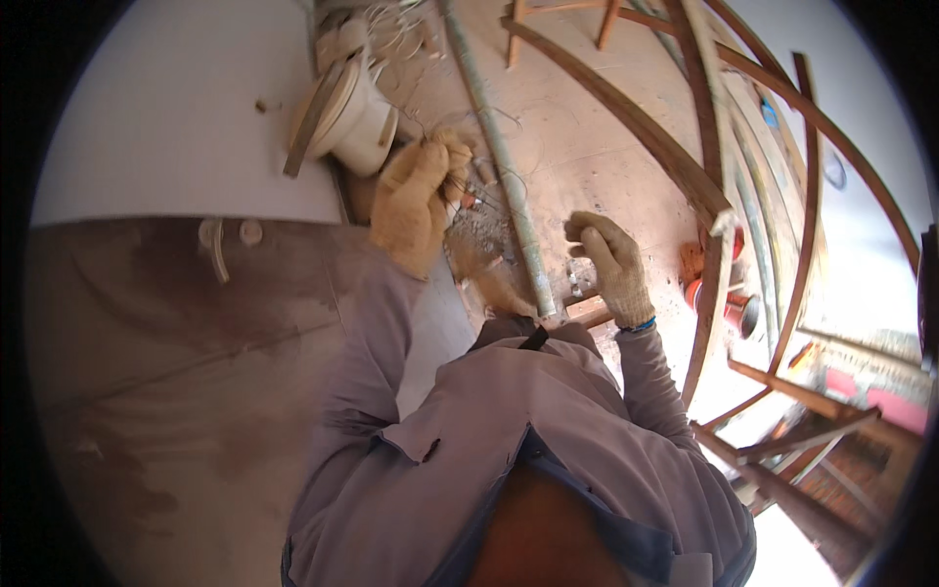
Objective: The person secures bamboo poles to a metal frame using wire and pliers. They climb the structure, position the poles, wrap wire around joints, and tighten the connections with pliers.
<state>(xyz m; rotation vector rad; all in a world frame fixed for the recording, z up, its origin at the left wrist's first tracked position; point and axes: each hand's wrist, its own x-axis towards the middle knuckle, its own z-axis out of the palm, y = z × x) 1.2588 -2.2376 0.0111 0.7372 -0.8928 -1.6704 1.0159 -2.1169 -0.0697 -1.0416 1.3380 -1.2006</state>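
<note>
My left hand (416,201), in a tan work glove, is raised beside a white toilet (362,117). Its fingers are closed on a thin dark wire (423,125), which shows faintly at the fingertips. To the right of that hand a long greenish pole (497,147) runs from the far floor toward my body, with thin wire loops beside it. My right hand (611,266), gloved too, hovers right of the pole's near end, touching nothing I can see. Its fingers are curled in toward the thumb; whatever they hold, if anything, is hidden.
Brown wooden frame bars (675,166) stand close on my right. A red bucket-like container (729,303) sits behind them. Rubble (479,235) lies beside the pole. At left is a brown-stained panel (176,342) with a fitting. Tangled white cords (401,34) lie behind the toilet.
</note>
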